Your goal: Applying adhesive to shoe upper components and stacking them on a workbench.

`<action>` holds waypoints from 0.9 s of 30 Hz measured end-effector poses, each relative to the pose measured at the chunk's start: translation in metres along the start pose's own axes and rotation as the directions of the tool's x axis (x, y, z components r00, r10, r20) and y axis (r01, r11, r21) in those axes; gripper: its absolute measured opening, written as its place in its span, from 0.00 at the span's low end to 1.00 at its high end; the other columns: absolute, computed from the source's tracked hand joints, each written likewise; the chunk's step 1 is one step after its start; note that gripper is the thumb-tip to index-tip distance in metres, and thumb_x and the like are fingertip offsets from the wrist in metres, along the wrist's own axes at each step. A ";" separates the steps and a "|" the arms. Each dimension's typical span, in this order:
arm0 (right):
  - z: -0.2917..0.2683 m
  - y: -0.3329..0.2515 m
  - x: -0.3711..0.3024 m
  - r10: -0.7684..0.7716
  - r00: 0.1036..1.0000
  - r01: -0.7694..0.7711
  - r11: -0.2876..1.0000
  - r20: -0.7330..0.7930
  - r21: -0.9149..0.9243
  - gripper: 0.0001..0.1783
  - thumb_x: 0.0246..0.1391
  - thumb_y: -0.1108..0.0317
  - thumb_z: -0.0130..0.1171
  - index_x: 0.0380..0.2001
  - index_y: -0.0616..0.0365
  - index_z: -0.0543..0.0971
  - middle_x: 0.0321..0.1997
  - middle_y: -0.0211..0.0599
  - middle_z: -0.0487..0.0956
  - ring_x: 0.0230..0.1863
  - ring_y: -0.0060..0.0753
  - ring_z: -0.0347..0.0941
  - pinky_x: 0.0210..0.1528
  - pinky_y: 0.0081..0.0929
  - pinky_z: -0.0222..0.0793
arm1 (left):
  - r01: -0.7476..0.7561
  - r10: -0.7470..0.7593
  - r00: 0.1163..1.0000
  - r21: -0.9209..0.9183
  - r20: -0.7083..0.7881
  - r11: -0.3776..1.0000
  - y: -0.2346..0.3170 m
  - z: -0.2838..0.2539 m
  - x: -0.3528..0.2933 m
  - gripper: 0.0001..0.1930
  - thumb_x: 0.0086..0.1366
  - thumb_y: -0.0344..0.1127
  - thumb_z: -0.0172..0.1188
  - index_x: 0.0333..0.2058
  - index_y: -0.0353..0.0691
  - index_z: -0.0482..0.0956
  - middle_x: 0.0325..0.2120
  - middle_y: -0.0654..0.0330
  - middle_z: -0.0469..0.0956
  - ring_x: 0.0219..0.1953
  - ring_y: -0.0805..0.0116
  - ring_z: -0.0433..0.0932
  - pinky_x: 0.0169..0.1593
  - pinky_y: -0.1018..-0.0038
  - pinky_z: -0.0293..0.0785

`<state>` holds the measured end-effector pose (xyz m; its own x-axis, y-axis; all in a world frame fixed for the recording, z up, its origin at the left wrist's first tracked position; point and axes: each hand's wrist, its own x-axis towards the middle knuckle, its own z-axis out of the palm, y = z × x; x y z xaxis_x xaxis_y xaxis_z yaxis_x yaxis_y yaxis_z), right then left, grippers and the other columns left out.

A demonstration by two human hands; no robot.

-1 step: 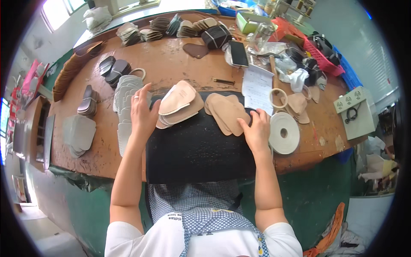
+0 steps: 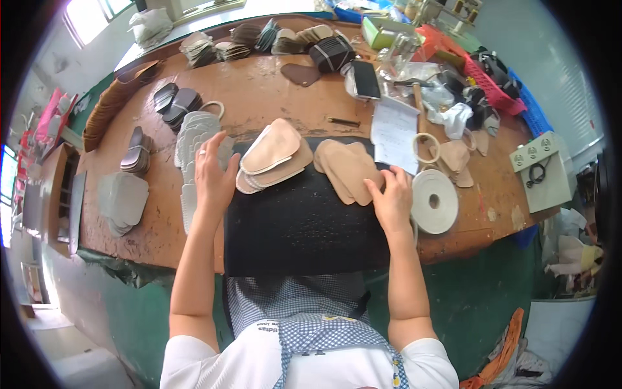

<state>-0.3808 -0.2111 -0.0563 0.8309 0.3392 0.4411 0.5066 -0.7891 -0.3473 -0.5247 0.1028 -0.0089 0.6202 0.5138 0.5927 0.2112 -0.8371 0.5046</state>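
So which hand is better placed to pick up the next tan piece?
Probably the right hand: its fingers already rest on the spread tan pieces. The left hand lies beside the other stack, on the mat's edge.

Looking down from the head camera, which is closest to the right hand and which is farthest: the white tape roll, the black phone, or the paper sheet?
From the right hand:
1. White tape roll, just to its right, at the table's near edge.
2. Paper sheet, behind the hand, mid-table.
3. Black phone, farther back, beyond the paper.

Bright daylight from the overexposed window [image 2: 97, 10]; sharp centre, edges bend, dark.
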 end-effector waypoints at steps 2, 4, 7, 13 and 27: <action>0.002 -0.007 -0.005 0.002 1.000 -0.002 1.000 0.024 -0.012 0.23 0.55 0.56 0.70 0.43 0.66 0.83 0.51 0.48 0.79 0.56 0.53 0.72 0.59 0.45 0.69 | 0.085 -0.085 0.996 -0.001 0.038 0.996 -0.026 -0.026 -0.030 0.18 0.62 0.27 0.63 0.51 0.37 0.78 0.46 0.48 0.80 0.51 0.49 0.78 0.56 0.59 0.72; -0.006 -0.018 -0.004 -0.027 1.000 0.026 0.995 0.000 -0.094 0.22 0.56 0.56 0.68 0.43 0.65 0.83 0.50 0.47 0.80 0.54 0.52 0.74 0.58 0.44 0.70 | 0.190 -0.191 0.981 0.023 0.021 0.981 -0.048 -0.053 -0.062 0.18 0.61 0.26 0.64 0.50 0.38 0.78 0.48 0.49 0.79 0.54 0.47 0.76 0.58 0.59 0.72; -0.007 -0.012 -0.008 -0.050 0.998 0.044 0.980 -0.028 -0.194 0.19 0.58 0.57 0.67 0.42 0.64 0.83 0.51 0.44 0.81 0.54 0.48 0.75 0.56 0.44 0.72 | 0.239 -0.238 0.971 0.096 -0.015 0.966 -0.054 -0.062 -0.100 0.20 0.59 0.27 0.67 0.51 0.38 0.77 0.50 0.50 0.78 0.55 0.47 0.75 0.60 0.58 0.71; -0.007 -0.021 -0.006 -0.185 0.981 0.182 0.982 -0.058 -0.049 0.11 0.52 0.73 0.68 0.36 0.62 0.76 0.38 0.42 0.77 0.44 0.50 0.74 0.47 0.46 0.71 | 0.192 -0.202 0.979 0.251 0.015 0.949 -0.055 -0.060 -0.122 0.28 0.58 0.32 0.71 0.57 0.38 0.73 0.59 0.49 0.72 0.61 0.46 0.71 0.63 0.58 0.68; -0.033 -0.013 -0.006 -0.371 0.810 -0.143 0.626 0.454 0.766 0.15 0.45 0.82 0.70 0.36 0.52 0.90 0.66 0.35 0.75 0.75 0.40 0.59 0.75 0.38 0.54 | 0.430 -0.439 0.894 0.106 0.083 0.896 -0.078 -0.066 -0.115 0.17 0.64 0.35 0.69 0.49 0.36 0.82 0.52 0.50 0.83 0.50 0.58 0.84 0.54 0.67 0.77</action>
<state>-0.4002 -0.2201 -0.0270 0.5900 0.7998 0.1105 0.3750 -0.1502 -0.9148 -0.6626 0.1215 -0.0755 0.5245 0.8119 0.2564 0.5367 -0.5491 0.6407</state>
